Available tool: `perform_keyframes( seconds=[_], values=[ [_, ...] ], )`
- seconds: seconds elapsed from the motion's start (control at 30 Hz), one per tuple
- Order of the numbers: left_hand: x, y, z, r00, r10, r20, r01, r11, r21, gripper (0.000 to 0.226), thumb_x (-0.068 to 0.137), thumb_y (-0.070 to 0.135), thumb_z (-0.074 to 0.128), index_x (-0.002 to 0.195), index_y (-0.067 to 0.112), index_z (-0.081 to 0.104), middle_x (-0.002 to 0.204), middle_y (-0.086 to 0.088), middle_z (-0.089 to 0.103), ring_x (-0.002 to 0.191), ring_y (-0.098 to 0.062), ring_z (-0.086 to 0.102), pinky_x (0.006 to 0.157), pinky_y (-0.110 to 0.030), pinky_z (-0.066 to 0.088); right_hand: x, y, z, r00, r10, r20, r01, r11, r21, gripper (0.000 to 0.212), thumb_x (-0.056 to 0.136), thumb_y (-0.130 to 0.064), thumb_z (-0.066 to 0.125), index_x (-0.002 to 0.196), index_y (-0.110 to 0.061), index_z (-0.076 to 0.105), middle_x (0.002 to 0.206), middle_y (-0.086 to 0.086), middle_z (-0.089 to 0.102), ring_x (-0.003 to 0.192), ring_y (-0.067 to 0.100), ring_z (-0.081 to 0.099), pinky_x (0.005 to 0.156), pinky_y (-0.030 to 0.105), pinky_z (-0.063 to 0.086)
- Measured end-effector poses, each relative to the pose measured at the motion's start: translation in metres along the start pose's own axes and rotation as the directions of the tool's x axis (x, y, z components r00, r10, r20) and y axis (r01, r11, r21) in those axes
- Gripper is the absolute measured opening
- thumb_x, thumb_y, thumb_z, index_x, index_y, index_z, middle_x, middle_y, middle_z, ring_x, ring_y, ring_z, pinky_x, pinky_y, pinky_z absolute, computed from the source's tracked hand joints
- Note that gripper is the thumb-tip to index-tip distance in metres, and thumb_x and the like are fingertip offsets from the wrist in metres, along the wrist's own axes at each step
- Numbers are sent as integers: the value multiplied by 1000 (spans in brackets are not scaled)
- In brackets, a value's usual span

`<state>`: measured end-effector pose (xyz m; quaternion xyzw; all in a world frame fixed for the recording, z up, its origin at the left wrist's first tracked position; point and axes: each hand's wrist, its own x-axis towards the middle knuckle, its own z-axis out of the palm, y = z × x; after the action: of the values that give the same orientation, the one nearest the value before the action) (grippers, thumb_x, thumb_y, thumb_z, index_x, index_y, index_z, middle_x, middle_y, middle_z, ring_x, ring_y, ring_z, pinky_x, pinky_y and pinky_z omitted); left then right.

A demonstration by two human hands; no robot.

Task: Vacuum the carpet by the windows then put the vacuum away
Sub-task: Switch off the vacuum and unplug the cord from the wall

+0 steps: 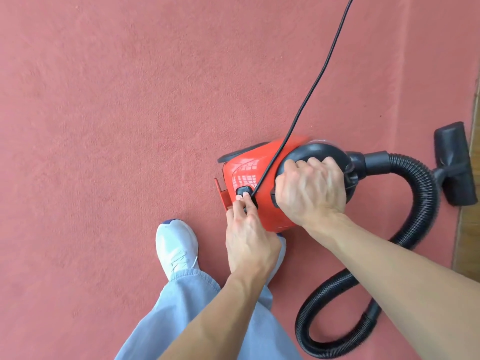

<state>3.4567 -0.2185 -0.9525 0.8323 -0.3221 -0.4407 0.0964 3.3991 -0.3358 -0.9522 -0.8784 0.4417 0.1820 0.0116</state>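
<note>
Head view: looking straight down on a salmon-pink carpet [104, 126], with a person bent over a vacuum.
Vacuum: the red plastic canister vacuum cleaner [249, 175] sits on the carpet just ahead of the person's feet, right of centre.
Right hand: the right hand [311, 193] has its grip wrapped round the black looped carry handle [315, 150] on top of the canister.
Left hand: the left hand [249, 237] reaches to the canister's near end. Its grip is narrow, with thumb and forefinger pinching the black power cord [309, 94] where it meets a black fitting.
Cord: it runs from that fitting across the red body and away over the carpet to the top edge.
Hose: a black ribbed flexible hose [426, 203] leaves the canister's far end, loops round to the right and curls back beneath the right forearm.
Nozzle: a flat black floor nozzle [457, 165] lies at the carpet's right edge, beside a strip of wooden floor [467, 242].
Feet: a white trainer [176, 245] stands on the carpet left of the canister, below pale blue trousers [187, 302]. The other foot is mostly hidden behind the left hand.
</note>
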Motion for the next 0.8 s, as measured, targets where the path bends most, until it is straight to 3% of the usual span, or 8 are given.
perform_keyframes(
  seconds=[0.1, 0.2, 0.27, 0.33, 0.53, 0.6, 0.67, 0.8],
  values=[
    [9, 2, -11, 997, -12, 74, 6, 997, 77, 66, 79, 10, 53, 143, 5, 41, 126, -5, 48, 115, -27, 47, 94, -32, 43, 1, -1, -4, 999, 22, 43, -22, 1000, 6, 32, 80, -21, 35, 58, -9, 55, 52, 11, 57, 53, 30, 53, 64, 40, 38],
    [16, 1, -28, 992, -7, 123, -6, 994, 105, 35, 80, 5, 49, 114, 9, 56, 111, -5, 53, 103, -28, 55, 83, -33, 44, -1, -4, -8, 995, 48, 91, -49, 999, 15, 32, 79, -19, 33, 57, -9, 55, 51, 11, 56, 51, 30, 53, 63, 41, 38],
    [20, 1, -37, 988, 5, 157, -18, 996, 85, 14, 81, 6, 51, 94, 12, 52, 108, -7, 53, 100, -30, 56, 81, -34, 45, 0, -5, -9, 996, 48, 78, -49, 999, 7, 32, 78, -20, 34, 57, -9, 56, 51, 12, 56, 51, 30, 53, 62, 41, 38],
    [23, 3, -42, 990, -1, 138, -1, 1000, 11, 5, 83, 10, 53, 87, 13, 51, 106, -8, 55, 98, -31, 57, 82, -37, 46, 2, -2, -6, 997, 32, 73, -31, 999, -12, 32, 78, -21, 35, 59, -9, 57, 52, 13, 58, 52, 30, 56, 61, 40, 38],
    [2, 3, -71, 991, -2, 136, -1, 1000, 17, 25, 89, 11, 48, 109, 6, 62, 113, -10, 59, 108, -30, 56, 91, -39, 46, -6, 9, -30, 983, -76, 169, 67, 996, 61, 42, 78, -25, 28, 60, -3, 59, 57, 17, 59, 58, 34, 57, 56, 41, 44],
    [-4, 6, -91, 990, -14, 141, 2, 996, 89, 27, 88, 11, 47, 108, 5, 65, 113, -12, 60, 108, -33, 57, 93, -41, 46, -8, 17, -57, 978, -78, 194, 58, 993, 107, 35, 79, -22, 38, 66, 0, 62, 65, 20, 61, 66, 37, 59, 57, 43, 48],
    [-10, 17, -117, 991, 6, 134, -25, 990, 139, 27, 91, 12, 44, 105, 4, 65, 111, -14, 61, 106, -35, 59, 88, -38, 45, -14, 25, -89, 976, -72, 206, 39, 986, 162, 24, 85, -17, 50, 86, 1, 66, 86, 19, 65, 88, 38, 59, 73, 44, 48],
    [-26, 58, -184, 988, 93, 120, -121, 960, 253, 30, 92, 12, 41, 109, 5, 64, 114, -15, 62, 105, -35, 60, 86, -36, 45, -29, 41, -158, 959, -47, 281, -19, 974, 227, 28, 96, -24, 45, 116, -10, 59, 118, 8, 60, 116, 27, 50, 95, 36, 39]
  ],
)
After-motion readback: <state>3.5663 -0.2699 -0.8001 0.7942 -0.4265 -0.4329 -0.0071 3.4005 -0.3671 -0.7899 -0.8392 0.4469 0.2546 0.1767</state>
